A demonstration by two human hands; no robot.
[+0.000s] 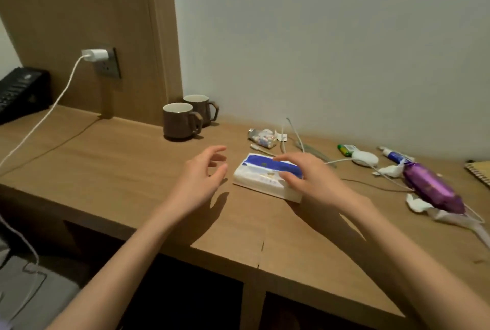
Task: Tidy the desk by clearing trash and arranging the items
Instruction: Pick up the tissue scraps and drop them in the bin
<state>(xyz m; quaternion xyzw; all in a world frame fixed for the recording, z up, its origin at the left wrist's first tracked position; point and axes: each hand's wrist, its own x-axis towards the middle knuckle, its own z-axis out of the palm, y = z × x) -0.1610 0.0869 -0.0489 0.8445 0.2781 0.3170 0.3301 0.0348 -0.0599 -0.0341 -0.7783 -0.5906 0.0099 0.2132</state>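
Note:
A white and blue tissue pack [261, 174] lies flat on the wooden desk [111, 167]. My right hand [310, 179] hovers over the pack's right end with fingers spread, maybe touching it. My left hand [202, 178] floats open just left of the pack, holding nothing. To the right lie crumpled white tissues [389, 170], a purple wrapped packet [432, 187], a small bag of colourful pills [263, 138], a green battery [346, 149], a blue and white tube [396, 156] and a white cable [290, 134].
Two brown mugs [180, 120] stand by the wall at the back. A white charger [96, 55] sits in a wall socket, its cord running off the left edge. A black phone [18, 90] is far left; a spiral notebook [480, 171] far right.

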